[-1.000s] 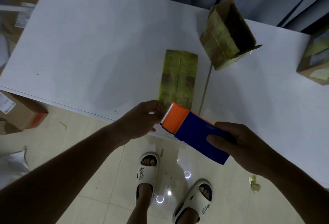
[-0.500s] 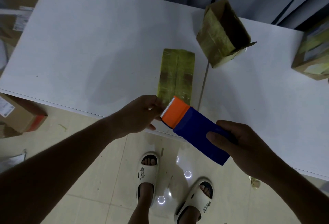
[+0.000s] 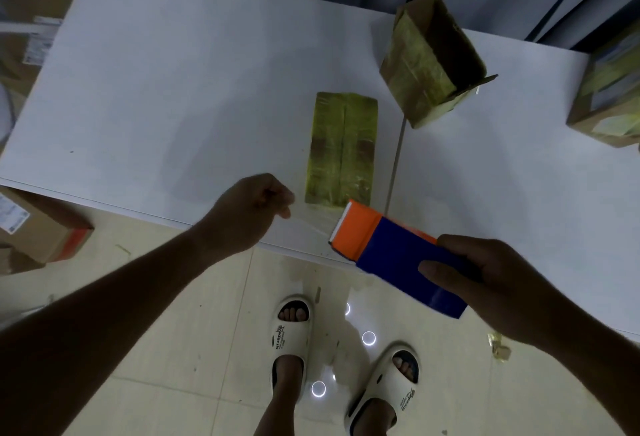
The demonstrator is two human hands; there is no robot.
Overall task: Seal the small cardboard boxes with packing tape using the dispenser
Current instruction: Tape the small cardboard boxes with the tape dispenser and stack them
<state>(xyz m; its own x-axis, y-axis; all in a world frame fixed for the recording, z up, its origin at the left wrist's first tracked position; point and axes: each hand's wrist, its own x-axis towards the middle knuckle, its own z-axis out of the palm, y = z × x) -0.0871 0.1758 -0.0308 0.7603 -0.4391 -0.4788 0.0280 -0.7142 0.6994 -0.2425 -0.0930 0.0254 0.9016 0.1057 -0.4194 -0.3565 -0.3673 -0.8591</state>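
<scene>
- A brown cardboard box with a red end [image 3: 38, 228] sits on the floor at far left; contents not visible.
- The left hand [image 3: 247, 214] has its fingers pinched on the end of a clear tape strip [image 3: 313, 222], drawn out from the dispenser's mouth.
- A flat, tape-covered yellowish cardboard box [image 3: 341, 148] lies closed on the white table [image 3: 173, 89], just beyond the tape.
- The right hand [image 3: 485, 283] grips the blue and orange tape dispenser [image 3: 391, 255] by its blue end.
- An open tilted cardboard box [image 3: 429, 61] looks empty.
</scene>
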